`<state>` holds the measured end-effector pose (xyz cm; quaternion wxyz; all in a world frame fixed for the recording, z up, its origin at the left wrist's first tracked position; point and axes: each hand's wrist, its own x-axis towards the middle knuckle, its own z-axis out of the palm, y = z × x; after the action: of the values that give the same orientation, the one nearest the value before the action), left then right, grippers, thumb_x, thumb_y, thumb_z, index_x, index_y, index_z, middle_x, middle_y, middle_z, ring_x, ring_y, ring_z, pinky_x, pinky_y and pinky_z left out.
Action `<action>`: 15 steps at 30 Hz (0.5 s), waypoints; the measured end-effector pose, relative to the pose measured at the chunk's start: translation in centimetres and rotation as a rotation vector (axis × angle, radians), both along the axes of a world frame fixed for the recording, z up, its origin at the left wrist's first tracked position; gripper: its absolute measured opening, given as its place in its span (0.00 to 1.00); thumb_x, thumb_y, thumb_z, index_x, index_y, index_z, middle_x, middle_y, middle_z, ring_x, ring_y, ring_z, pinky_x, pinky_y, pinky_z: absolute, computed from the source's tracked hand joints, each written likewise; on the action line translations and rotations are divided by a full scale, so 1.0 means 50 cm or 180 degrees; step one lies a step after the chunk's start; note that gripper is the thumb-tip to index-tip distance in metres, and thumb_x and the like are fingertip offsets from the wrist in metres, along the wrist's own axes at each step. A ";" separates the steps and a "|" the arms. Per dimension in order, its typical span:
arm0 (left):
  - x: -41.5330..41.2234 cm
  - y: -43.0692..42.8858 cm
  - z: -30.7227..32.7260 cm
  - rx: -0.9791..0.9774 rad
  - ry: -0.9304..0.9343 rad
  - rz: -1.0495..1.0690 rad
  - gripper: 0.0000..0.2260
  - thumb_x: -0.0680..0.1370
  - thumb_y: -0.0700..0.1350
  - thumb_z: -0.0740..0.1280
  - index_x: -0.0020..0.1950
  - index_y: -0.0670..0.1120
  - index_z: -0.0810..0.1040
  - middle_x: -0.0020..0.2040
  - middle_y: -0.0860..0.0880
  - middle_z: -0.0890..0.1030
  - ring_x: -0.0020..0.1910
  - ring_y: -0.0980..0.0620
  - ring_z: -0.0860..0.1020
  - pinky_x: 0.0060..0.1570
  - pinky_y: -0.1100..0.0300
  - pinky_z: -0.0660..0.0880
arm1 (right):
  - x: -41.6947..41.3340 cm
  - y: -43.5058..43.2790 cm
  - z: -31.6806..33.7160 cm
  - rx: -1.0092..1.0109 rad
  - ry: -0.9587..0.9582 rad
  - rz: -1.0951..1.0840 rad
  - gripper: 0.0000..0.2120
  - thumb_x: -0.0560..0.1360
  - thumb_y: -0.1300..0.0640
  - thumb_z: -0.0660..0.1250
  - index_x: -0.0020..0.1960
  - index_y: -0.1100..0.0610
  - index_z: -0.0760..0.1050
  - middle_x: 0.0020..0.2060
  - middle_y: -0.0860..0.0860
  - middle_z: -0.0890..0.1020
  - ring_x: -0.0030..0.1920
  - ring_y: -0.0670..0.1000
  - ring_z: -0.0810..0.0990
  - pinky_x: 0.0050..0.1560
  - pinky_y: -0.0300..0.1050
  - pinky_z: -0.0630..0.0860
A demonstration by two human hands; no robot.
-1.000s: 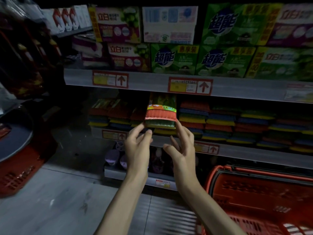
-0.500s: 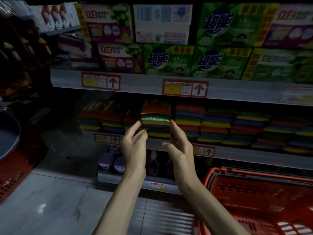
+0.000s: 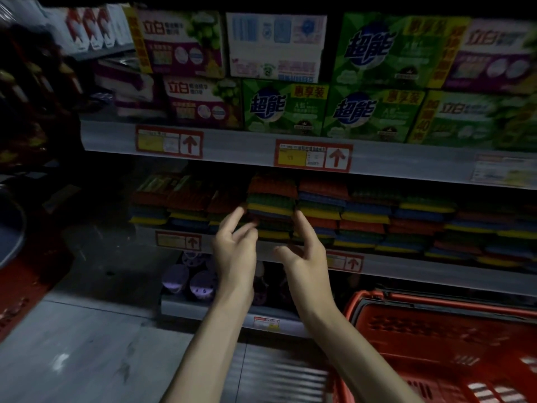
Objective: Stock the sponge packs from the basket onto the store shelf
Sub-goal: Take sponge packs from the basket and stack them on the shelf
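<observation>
A sponge pack (image 3: 271,196) with orange, green and yellow layers lies on top of a stack on the middle shelf (image 3: 406,271). My left hand (image 3: 235,251) hovers just in front of the stack's left side, fingers relaxed and holding nothing. My right hand (image 3: 305,254) is at the stack's right side, fingers loosely spread, also holding nothing. More stacks of sponge packs (image 3: 366,216) fill the shelf to both sides. The red basket (image 3: 436,330) stands at the lower right; light packaging shows at its bottom corner.
Boxes of detergent (image 3: 284,109) fill the upper shelf above price tags (image 3: 313,155). Purple-capped bottles (image 3: 189,283) sit on the low shelf. A second red basket (image 3: 17,292) is at the left edge. Grey floor lies below.
The sponge pack I held up at the shelf now lies on the stack. Both hands have let go and drawn back slightly.
</observation>
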<state>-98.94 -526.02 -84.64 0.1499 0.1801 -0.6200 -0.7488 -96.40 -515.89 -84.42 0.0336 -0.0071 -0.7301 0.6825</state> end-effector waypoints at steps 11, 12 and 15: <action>0.007 -0.001 0.005 0.0016 -0.0009 -0.0037 0.23 0.81 0.34 0.64 0.75 0.49 0.73 0.55 0.52 0.84 0.57 0.61 0.81 0.64 0.55 0.77 | 0.008 -0.004 0.028 0.0160 -0.0114 0.0026 0.35 0.80 0.62 0.66 0.82 0.45 0.56 0.80 0.41 0.61 0.79 0.42 0.60 0.77 0.47 0.63; 0.006 -0.002 0.004 0.0027 -0.0008 -0.0036 0.23 0.81 0.34 0.64 0.75 0.49 0.73 0.55 0.52 0.84 0.57 0.61 0.81 0.65 0.55 0.77 | 0.008 -0.005 0.029 0.0160 -0.0115 0.0023 0.35 0.80 0.62 0.65 0.82 0.45 0.56 0.79 0.41 0.61 0.78 0.43 0.60 0.77 0.47 0.64; 0.009 -0.002 0.004 0.0032 -0.0002 -0.0032 0.23 0.81 0.34 0.65 0.75 0.49 0.73 0.55 0.52 0.84 0.57 0.60 0.81 0.65 0.54 0.77 | 0.006 -0.005 0.030 0.0183 -0.0104 -0.0003 0.35 0.81 0.61 0.65 0.82 0.45 0.56 0.79 0.41 0.62 0.78 0.42 0.60 0.76 0.46 0.65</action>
<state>-98.49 -526.14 -84.43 0.1451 0.1780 -0.6171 -0.7526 -96.09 -516.15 -82.93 0.0222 -0.0175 -0.7499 0.6610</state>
